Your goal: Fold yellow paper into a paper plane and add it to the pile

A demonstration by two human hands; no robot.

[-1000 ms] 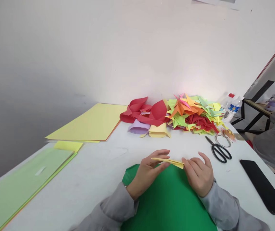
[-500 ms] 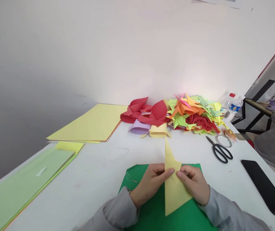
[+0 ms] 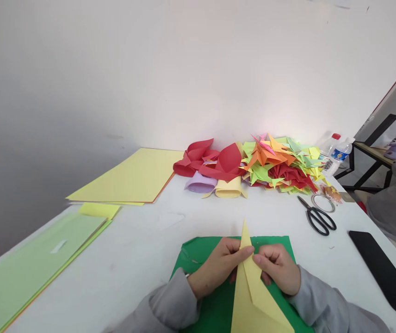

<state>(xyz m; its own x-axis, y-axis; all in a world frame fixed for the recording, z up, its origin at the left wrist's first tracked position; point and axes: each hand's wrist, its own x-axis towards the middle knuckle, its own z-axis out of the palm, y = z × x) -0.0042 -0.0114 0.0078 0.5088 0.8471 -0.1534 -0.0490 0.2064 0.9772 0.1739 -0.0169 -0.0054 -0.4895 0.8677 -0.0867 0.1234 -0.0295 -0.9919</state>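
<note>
Between my two hands is a folded sheet of pale yellow paper, its narrow tip pointing away from me and its wide end toward the bottom of the view. My left hand pinches its left edge near the tip, thumb on top. On the other side, my right hand grips the right edge between thumb and curled fingers. A flap with a diagonal crease lies over the paper's front. Beneath the hands is a green sheet on the white table.
Yellow sheets and light green sheets lie at left. Rolled red paper pieces and a pile of folded colored paper sit by the wall. Scissors, a tape roll, bottles and a black phone-like slab are at right.
The yellow paper has been turned and brought lower and closer to me, so a folded flap now shows on its front. Both hands still hold it.
</note>
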